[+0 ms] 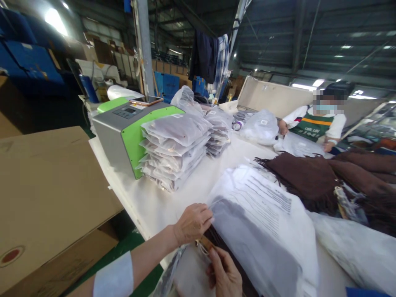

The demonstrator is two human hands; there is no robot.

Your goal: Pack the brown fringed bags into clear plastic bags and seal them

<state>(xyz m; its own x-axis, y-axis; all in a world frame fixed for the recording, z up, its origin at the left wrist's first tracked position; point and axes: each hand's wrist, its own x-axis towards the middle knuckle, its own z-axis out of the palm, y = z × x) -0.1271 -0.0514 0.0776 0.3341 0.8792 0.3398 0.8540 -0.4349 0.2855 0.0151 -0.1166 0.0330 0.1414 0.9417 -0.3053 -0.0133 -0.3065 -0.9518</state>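
Looks like a factory or warehouse packing hall, recognisable by a high metal roof (272, 41), steel pillar (144, 49), blue containers (32, 62), cardboard box (46, 198), white worktable (192, 192), stacked plastic-bagged goods (176, 144) and a co-worker (314, 128) in a green apron.

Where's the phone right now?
In the head view, the phone lies left of centre, on the grey-and-green machine, near the stack of bags.

We stretch our left forearm (153, 249) out, left hand (194, 223) pinching at the printed bag (262, 218); our right hand (227, 274) curls beside it, partly hidden fingers (217, 260) seemingly pinched.
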